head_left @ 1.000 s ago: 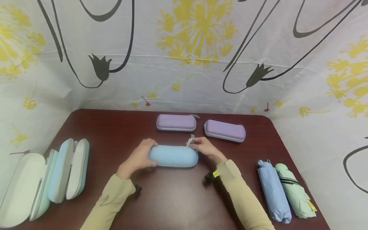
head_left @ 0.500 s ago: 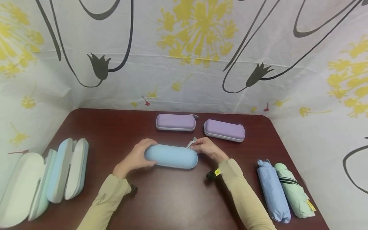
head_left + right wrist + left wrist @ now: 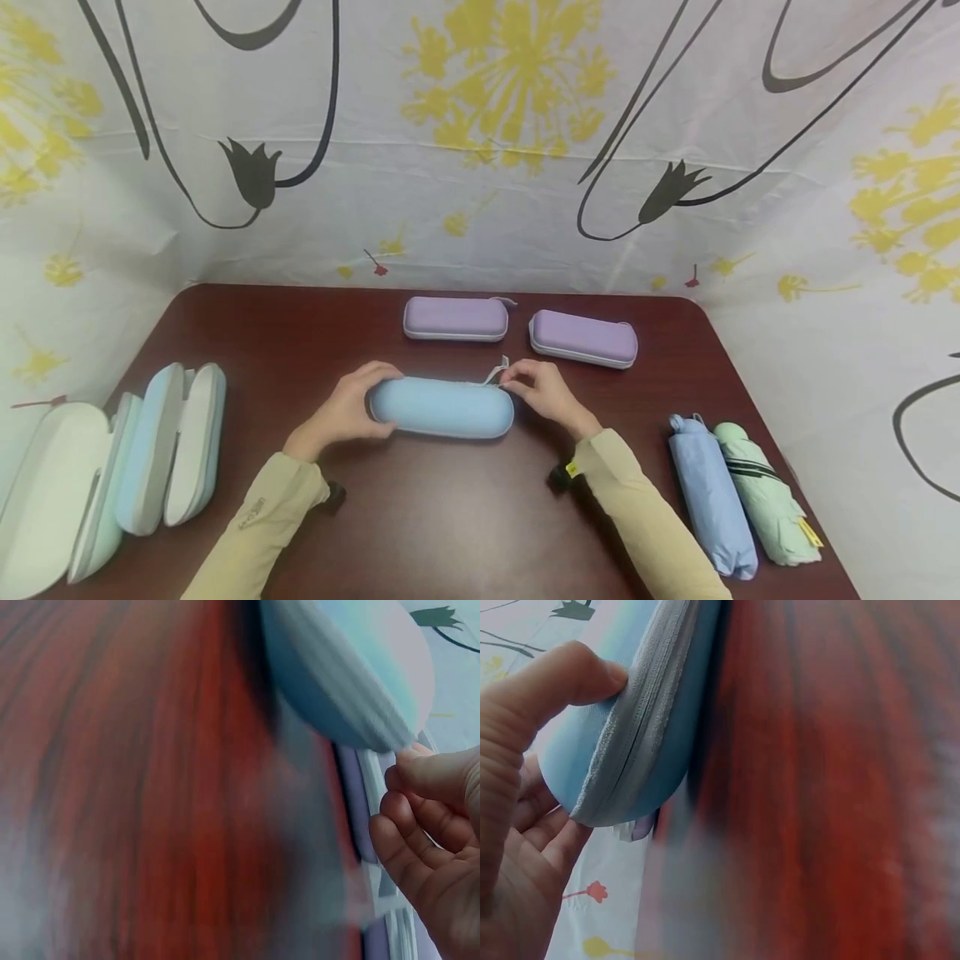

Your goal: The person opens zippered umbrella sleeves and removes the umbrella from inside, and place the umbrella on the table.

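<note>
A light blue zippered glasses case [image 3: 442, 407] lies at mid-table, its grey zipper band [image 3: 634, 731] plain in the left wrist view. My left hand [image 3: 347, 408] grips its left end, thumb on the near side and fingers round the back. At the right end, my right hand [image 3: 551, 390] pinches thumb and forefinger together by the zipper [image 3: 352, 682]; the zipper pull itself is hidden by the fingertips. A short pale strap [image 3: 498, 368] sticks up from the back edge beside those fingers.
Two purple cases [image 3: 456, 319] lie behind the blue one. Opened cases with white insides [image 3: 52, 492] stand at the left edge. Folded blue [image 3: 712, 496] and green umbrellas [image 3: 767, 493] lie at the right. A patterned cloth [image 3: 450, 150] hangs around the table.
My left hand and the blue case's left end have shifted slightly left. The right fingers stay at its right end, where the strap has tilted.
</note>
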Tool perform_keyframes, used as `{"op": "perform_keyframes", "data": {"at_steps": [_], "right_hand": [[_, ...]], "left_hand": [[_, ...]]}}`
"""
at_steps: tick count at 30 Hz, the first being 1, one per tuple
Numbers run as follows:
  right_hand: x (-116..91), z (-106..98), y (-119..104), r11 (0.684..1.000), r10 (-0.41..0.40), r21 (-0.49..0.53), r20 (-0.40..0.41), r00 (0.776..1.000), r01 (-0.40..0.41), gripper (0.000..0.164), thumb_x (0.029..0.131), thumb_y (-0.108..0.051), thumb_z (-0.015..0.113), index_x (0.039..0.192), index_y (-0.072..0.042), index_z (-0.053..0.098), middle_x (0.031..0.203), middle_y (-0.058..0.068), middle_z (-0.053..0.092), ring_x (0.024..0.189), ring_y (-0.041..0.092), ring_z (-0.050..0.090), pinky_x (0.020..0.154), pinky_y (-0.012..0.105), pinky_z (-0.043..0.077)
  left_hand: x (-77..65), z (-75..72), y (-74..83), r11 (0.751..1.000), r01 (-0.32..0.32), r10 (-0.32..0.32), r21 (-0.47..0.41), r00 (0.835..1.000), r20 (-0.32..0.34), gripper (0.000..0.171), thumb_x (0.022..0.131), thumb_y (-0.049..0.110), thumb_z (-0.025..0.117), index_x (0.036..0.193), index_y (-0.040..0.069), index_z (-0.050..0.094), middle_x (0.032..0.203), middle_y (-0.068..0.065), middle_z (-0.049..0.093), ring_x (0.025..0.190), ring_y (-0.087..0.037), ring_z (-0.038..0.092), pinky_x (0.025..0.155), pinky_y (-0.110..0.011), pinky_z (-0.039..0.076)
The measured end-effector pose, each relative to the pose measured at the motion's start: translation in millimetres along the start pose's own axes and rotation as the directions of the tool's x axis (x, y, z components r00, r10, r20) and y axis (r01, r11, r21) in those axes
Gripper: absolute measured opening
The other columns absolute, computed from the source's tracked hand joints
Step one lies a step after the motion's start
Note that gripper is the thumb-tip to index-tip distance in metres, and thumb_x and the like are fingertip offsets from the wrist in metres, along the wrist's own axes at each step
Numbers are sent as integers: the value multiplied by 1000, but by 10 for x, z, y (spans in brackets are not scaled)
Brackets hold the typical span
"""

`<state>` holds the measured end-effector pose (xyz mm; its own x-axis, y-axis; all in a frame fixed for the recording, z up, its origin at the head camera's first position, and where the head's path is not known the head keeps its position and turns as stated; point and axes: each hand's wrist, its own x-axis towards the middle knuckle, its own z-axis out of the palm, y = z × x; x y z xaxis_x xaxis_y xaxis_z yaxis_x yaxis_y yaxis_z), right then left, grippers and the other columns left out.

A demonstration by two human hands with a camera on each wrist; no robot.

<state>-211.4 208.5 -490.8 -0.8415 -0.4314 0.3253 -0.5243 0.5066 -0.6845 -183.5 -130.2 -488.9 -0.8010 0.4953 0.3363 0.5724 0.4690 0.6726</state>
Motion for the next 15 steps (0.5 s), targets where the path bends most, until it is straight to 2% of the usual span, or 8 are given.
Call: {"op": "perform_keyframes", "data": {"at_steps": [8,15], "right_hand": [[-197,-99,-2,996,40,-81,-10,999,-40,7,80,1,69,80,-6,69,79,5,66,76,15,59,71,32,49],[-335,-95,-80,991,60,-121,-35,998,-64,7,80,1,69,80,-6,68,79,5,65,76,14,59,71,31,50]], "left_hand": [[18,-7,-11,999,47,-47,-9,999,-6,64,56,17,86,113,7,60,112,-5,59,99,-20,55,84,-43,49],[38,26,10,999,50,-49,10,999,-14,62,54,18,85,110,5,61,108,-5,60,95,-20,56,81,-41,49]]}}
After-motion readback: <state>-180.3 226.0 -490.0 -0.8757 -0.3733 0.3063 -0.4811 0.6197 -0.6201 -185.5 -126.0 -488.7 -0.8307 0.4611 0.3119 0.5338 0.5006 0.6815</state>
